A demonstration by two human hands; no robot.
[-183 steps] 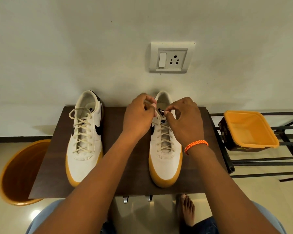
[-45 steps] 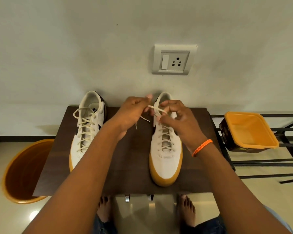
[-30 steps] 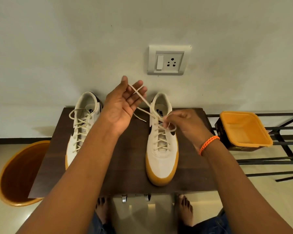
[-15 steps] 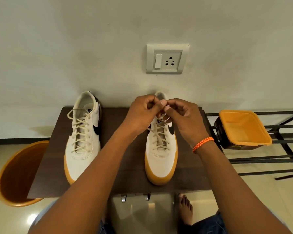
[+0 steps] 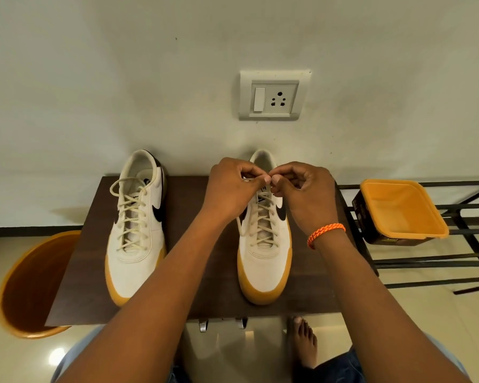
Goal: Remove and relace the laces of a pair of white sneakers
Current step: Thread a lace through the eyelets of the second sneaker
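Two white sneakers with gum soles and black swooshes stand toe-toward-me on a dark wooden table (image 5: 199,277). The left sneaker (image 5: 136,225) is laced, with a loose loop at its top. Over the opening of the right sneaker (image 5: 263,258), my left hand (image 5: 230,189) and my right hand (image 5: 304,192) meet fingertip to fingertip. Both pinch the cream lace (image 5: 262,222) at the top eyelets. The lace ends are hidden inside my fingers. An orange braided band circles my right wrist.
An orange bucket (image 5: 31,286) stands on the floor at the left. At the right, a black metal rack (image 5: 454,261) carries a dark box with an orange lid (image 5: 398,211). A wall socket (image 5: 273,96) is above the shoes. My bare foot (image 5: 304,341) is under the table.
One second ago my left hand was raised, pulling the lace up and out; it came back down and both hands now pinch the lace together above the right sneaker.
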